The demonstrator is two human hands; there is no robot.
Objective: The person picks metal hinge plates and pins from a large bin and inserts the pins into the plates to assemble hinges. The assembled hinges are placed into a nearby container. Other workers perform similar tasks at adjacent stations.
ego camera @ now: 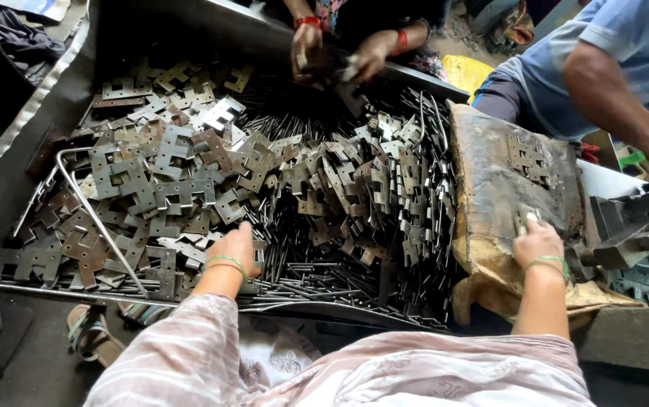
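Seen from above, a person in a pale striped top leans over a wide, shallow metal tray [15, 226] heaped with flat metal hinge plates [158, 181] and thin steel pins [302, 264]. The person's left hand [235, 247], a green bangle at the wrist, rests palm down on the heap where plates meet pins, its fingers curled into the pieces; whether it grips one cannot be told. The right hand [538, 243] lies to the right on a worn, rust-stained block [505, 181], its fingers closed around a small hinge plate [526, 218]. A few more plates lie on the block's top. At the tray's far edge, a co-worker's two hands [339, 54] with red bangles handle pieces. At the upper right, another person's arm [611, 90] in a blue shirt reaches down.
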